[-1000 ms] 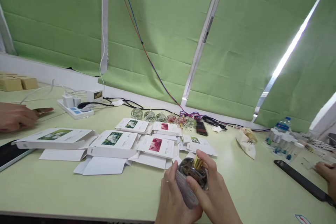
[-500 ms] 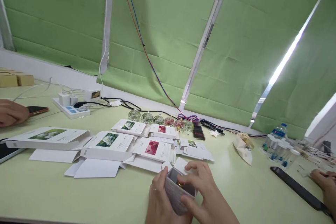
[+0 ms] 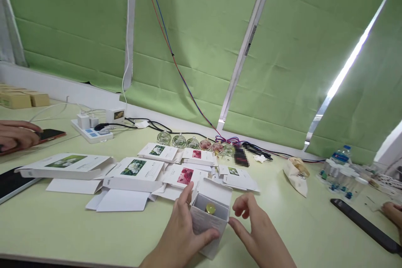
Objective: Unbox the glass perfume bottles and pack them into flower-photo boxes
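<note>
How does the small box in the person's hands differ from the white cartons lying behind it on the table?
The small box stands erected, top flap open, a gold-capped bottle inside; the flat cartons lie folded and unfilled. The left hand grips the box, with the right hand beside it; nobody touches the cartons. Both are white printed card.

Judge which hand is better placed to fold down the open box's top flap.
Right, probably. The left hand grips the white box, steadying it; the right hand is free beside it, fingers near the raised flap.
</note>
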A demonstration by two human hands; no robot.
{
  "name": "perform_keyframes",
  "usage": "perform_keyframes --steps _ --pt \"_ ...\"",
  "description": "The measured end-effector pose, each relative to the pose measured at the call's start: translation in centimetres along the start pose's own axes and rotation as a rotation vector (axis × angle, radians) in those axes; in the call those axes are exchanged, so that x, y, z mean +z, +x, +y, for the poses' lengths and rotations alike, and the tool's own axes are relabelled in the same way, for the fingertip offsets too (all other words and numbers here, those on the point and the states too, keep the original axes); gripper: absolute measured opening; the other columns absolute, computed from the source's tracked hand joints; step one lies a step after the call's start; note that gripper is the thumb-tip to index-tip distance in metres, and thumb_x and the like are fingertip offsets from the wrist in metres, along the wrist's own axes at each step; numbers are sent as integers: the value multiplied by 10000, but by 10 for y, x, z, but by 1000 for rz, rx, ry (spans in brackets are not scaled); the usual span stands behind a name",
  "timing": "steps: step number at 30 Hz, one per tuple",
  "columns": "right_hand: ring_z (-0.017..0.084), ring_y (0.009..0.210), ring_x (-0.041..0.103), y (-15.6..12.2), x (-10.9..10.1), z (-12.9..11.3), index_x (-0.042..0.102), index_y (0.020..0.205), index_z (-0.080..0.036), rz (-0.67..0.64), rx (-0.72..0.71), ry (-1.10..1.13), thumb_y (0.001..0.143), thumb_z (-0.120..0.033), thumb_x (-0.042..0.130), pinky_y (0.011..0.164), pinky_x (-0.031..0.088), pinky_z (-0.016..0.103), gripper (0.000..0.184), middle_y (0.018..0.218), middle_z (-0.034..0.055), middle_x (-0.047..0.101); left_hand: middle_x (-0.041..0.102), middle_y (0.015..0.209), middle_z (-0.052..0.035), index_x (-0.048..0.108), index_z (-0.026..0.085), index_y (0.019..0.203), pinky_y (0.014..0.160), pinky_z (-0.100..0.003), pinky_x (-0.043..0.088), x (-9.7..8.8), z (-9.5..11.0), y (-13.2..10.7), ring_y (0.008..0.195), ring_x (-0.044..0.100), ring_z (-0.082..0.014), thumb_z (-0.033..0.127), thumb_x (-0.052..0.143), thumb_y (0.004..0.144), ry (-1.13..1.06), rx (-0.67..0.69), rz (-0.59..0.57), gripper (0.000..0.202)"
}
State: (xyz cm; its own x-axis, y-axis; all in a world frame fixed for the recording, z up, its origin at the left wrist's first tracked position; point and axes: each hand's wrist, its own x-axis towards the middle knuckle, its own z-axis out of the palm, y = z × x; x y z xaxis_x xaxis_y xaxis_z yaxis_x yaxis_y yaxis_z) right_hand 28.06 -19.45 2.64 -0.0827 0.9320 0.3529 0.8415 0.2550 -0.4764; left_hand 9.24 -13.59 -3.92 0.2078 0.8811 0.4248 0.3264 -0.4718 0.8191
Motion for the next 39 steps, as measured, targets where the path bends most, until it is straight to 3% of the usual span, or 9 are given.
perform_keyframes --steps 3,8,12,15,20,26,32,39 --pt "159 783 580 0 0 -5 434 891 -234 -87 -36 28 778 -188 535 711 503 287 159 907 14 583 448 1241 -183 89 203 1266 934 -529 414 0 -4 3 1107 530 -298 328 661 718 -111 14 -102 802" --pt "160 779 586 5 7 -14 450 897 -232 -64 8 47 752 -152 569 723 499 273 204 887 3 591 466 1184 -133 221 236 1102 844 -406 491 3 -13 1 1037 566 -247 334 619 767 -102 172 -25 530" --pt "155 795 585 7 5 -14 464 916 -242 -91 -22 57 767 -132 565 739 490 267 211 922 -6 597 566 1034 -54 397 236 1051 780 -328 492 -24 4 15 906 590 -204 311 546 828 61 246 -208 279" --pt "154 798 584 6 1 -13 470 903 -243 -113 -40 47 769 -122 568 735 488 264 205 927 -11 595 580 986 -34 497 230 950 799 -302 461 -46 21 28 914 569 -190 305 446 890 118 335 -296 110" --pt "146 806 579 5 0 -12 486 854 -237 -18 -124 91 814 -184 567 731 481 236 104 885 -13 589 557 890 -24 545 211 835 756 -279 448 -55 30 34 853 551 -180 327 390 917 184 346 -394 210" --pt "126 868 598 8 7 -8 445 1139 -278 220 -193 279 893 -284 480 775 477 203 249 1034 -3 611 564 906 -21 519 230 911 776 -279 440 -52 32 30 867 537 -180 346 400 917 97 282 -400 167" --pt "121 902 588 9 9 -14 480 838 -236 138 -244 281 889 -185 446 788 454 194 80 951 -5 617 592 1013 -35 474 237 945 783 -282 451 -52 29 30 893 551 -175 366 417 910 -25 189 -227 146" --pt "127 879 585 12 10 -16 498 930 -237 126 -314 262 878 -138 439 765 463 206 127 937 12 609 641 912 -12 552 238 952 769 -244 463 -51 26 35 866 595 -157 284 397 924 28 335 -231 164"
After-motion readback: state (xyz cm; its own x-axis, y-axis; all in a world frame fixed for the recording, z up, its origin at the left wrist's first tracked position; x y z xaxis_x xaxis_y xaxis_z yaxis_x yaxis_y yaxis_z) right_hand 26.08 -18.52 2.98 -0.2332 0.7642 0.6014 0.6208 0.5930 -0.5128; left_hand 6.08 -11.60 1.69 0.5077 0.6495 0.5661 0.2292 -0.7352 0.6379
